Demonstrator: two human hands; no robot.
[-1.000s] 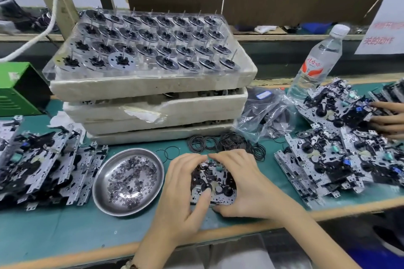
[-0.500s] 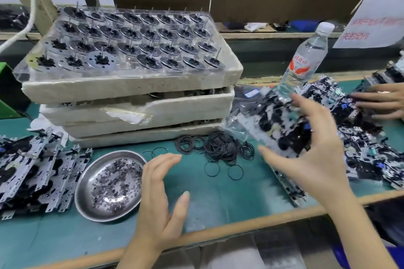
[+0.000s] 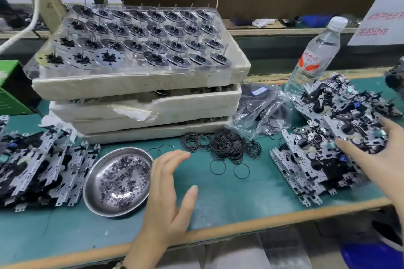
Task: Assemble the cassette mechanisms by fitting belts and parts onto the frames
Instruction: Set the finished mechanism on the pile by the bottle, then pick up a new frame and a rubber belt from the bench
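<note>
Left hand (image 3: 168, 192) — fingers wide, relaxed, holding nothing, over desk (image 3: 251, 199) between steel dish (image 3: 91, 194) of small parts and heap of black belts (image 3: 227, 144). 2 single belts lying just in front of heap. Right hand (image 3: 389, 164) — thumb and fingers spread around blurred mechanism (image 3: 360, 135), gripping by edges, atop pile of mechanisms (image 3: 310, 166) at right. Frames (image 3: 39, 166) heaped far left; foam trays (image 3: 135, 87) stacked behind.

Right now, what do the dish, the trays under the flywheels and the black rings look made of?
Dish: metal, likely stainless steel; it is polished, with mirror-like glints on its wall.
Trays: white foam, probably polystyrene; the surface is matte and grainy, with chipped, crumbling edges.
Rings: thin black loops, seemingly rubber; they look dull and lie limp and tangled.
</note>
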